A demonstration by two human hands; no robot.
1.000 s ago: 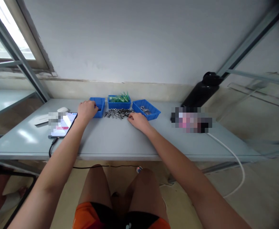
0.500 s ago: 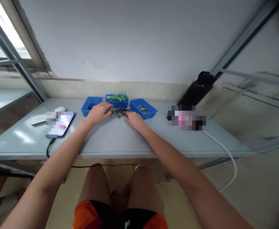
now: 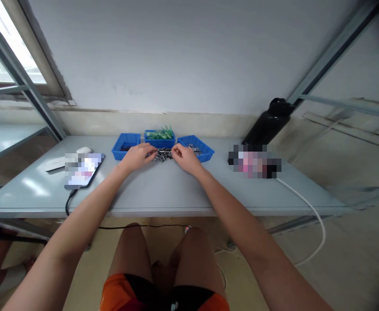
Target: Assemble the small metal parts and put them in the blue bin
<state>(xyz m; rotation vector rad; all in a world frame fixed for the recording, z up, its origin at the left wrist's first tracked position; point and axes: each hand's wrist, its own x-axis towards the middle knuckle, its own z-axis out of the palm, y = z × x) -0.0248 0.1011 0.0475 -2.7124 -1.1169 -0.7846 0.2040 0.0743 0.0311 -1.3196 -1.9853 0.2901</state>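
Left hand (image 3: 140,156): fingers curled, gap and hold unclear
Right hand (image 3: 186,158): same, can't tell
Metal pieces (image 3: 163,156): heaped on table (image 3: 163,185), between both grips

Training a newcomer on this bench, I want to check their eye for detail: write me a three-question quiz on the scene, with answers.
1. Multiple choice: Which of the three blue trays holds the green pieces?
a) the left one
b) the middle one
c) the right one

2. True or false: The phone lies nearer to the left hand than to the right hand.

3. Fill in the missing word: The pile of small metal pieces lies directly on the ____, in front of the trays.

Key: 1. b; 2. true; 3. table
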